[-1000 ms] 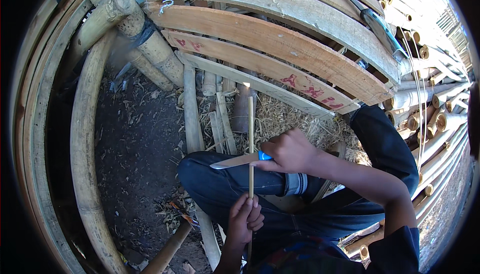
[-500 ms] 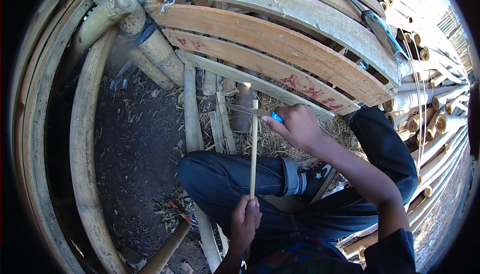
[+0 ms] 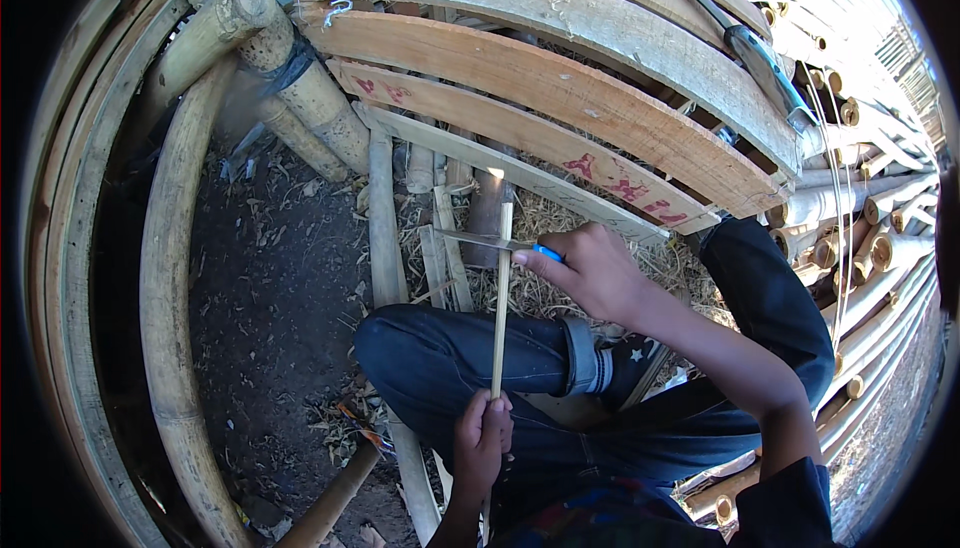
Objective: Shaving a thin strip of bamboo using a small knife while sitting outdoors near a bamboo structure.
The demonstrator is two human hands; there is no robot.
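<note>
Knife Across a Thin Stick

The left hand is closed around the lower part of the pale stick, which passes over the person's bent leg. The right hand is wrapped around the blue handle of the knife, with its thumb just beside the stick. The blade crosses near the stick's far end, before the wooden boards.

Knife handle mostly hidden in R hand, only a blue bit showing. Stick partly covered by L hand; L forearm cut off at btm edge. Teal-handled tool runs out past top edge, type unclear. Bamboo pile, far end lost in glare. Litter bits on ground too sm. to ID.
</note>
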